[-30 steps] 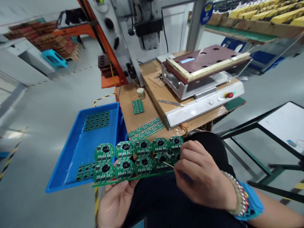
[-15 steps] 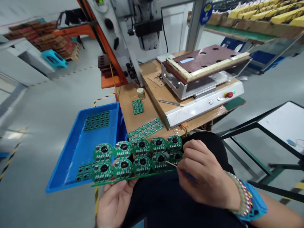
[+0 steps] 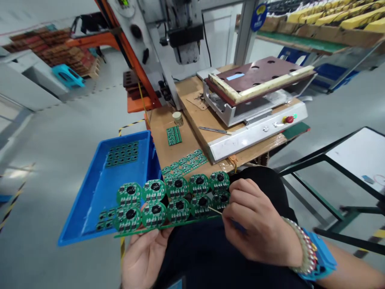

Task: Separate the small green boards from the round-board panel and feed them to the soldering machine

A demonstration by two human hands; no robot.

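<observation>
My left hand (image 3: 146, 253) grips the lower edge of a green circuit board panel (image 3: 155, 215), thumb in front and fingers behind it. The panel carries two rows of round boards, each with a black blob in its middle, and is tilted up toward me. My right hand (image 3: 255, 220) is closed around a thin pale stick (image 3: 215, 210), which looks like a toothpick or swab. The stick's tip is at a lower-row board near the right end; whether it touches the surface I cannot tell. Part of the stick is hidden inside my fingers.
A blue tray (image 3: 81, 188) on the left holds more panels. On the workbench (image 3: 161, 116) lie another panel (image 3: 186, 163), a small green board (image 3: 174, 135), a little jar (image 3: 177, 118) and tweezers (image 3: 215, 130). Behind stands a press machine (image 3: 185, 40) with a brown fixture plate (image 3: 258, 76).
The stick's tip has shifted very slightly on the same lower-row board. Both hands and the panel keep nearly the same place; the whole view has moved a little.
</observation>
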